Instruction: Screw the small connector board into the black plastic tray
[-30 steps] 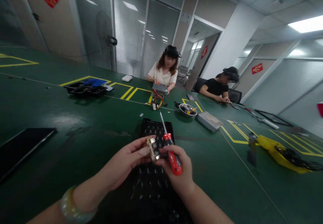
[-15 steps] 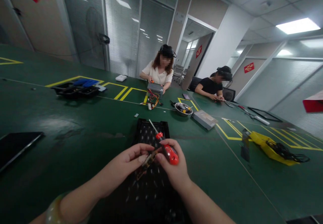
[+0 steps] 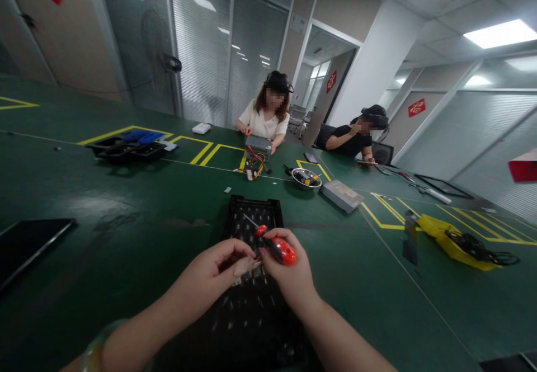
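In my right hand (image 3: 296, 282) lies a screwdriver (image 3: 286, 251) with a red and black handle, its thin shaft aimed away and to the left. The thumb and forefinger of that hand also come up to the end of a small flat part (image 3: 248, 267), pale and blurred, perhaps a little circuit board. My left hand (image 3: 220, 265) pinches this part from the other side. Both hands are above a long black tray (image 3: 229, 221) whose floor has rows of light spots. The fingers hide some of the part.
Ahead stand a metal bowl (image 3: 306, 186) of small parts and a grey metal box (image 3: 342, 196). A black tray with blue items (image 3: 138, 145) is at left, a dark flat panel (image 3: 33, 243) nearer. Yellow holder with cables (image 3: 457, 243) lies right. Two people (image 3: 268, 117) work opposite.
The small part has turned in my fingers and now shows a paler face. The screwdriver has tipped, so its shaft looks shorter. The person at right has raised a hand toward the head.
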A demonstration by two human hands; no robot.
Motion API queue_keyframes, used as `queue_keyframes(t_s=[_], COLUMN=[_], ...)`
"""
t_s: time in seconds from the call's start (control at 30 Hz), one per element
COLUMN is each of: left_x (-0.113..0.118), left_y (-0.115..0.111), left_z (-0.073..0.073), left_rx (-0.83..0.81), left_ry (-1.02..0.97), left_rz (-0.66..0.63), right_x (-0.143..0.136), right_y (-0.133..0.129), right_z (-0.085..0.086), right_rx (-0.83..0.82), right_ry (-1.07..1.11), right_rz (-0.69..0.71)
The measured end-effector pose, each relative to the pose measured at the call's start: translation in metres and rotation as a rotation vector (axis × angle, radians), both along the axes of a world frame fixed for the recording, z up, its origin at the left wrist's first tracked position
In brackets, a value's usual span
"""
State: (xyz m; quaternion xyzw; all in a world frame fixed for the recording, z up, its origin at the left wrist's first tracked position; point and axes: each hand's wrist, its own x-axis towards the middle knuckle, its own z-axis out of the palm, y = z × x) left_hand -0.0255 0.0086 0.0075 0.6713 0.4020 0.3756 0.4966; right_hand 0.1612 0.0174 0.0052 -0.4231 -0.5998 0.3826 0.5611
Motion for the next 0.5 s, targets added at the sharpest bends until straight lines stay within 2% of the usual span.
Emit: queue_keyframes(t_s=[0.13,0.2,0.5], left_x=[-0.0014,-0.0023,-0.0051], left_y=[-0.0008,-0.0014,-0.0002], left_z=[0.0019,0.0016,-0.0022], left_rx=[0.308,0.413,0.484], left_ry=[0.244,0.312,0.431], left_rz=[0.029,0.017,0.102], right_x=[0.0014,0.0023,0.0016], right_y=[0.0007,0.0007,-0.002], right_z=[-0.0014,-0.0023,-0.0063], right_rx=[-0.013,-0.018,-0.024], right_ry=[0.023,0.028,-0.011], right_rz=[-0.048,-0.052,-0.035])
